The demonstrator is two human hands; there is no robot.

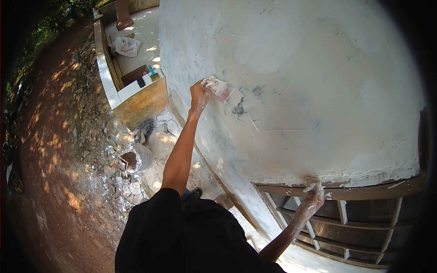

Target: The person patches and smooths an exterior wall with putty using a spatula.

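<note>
My left hand (199, 96), dusted with white, is closed round a putty knife (219, 89) smeared with white putty. Its blade lies against the pale grey plastered wall (291, 91), where darker scuffs and thin ridges show around it. Lower on the right, my right hand (311, 203) is closed too, its fingers coated in putty. A whitish lump or tool shows at the fingertips, too caked to name. That hand is at the wooden window frame (359, 191), along whose top edge runs a rough line of putty.
A tiled ledge (113, 96) at the upper left holds a brush with a teal handle (152, 71). Behind it a white plastic bag (126, 46) lies on tiles. Below, a whitish bucket or sack (142, 155) stands among rubble (133, 187). Window panes (371, 211) are at the lower right.
</note>
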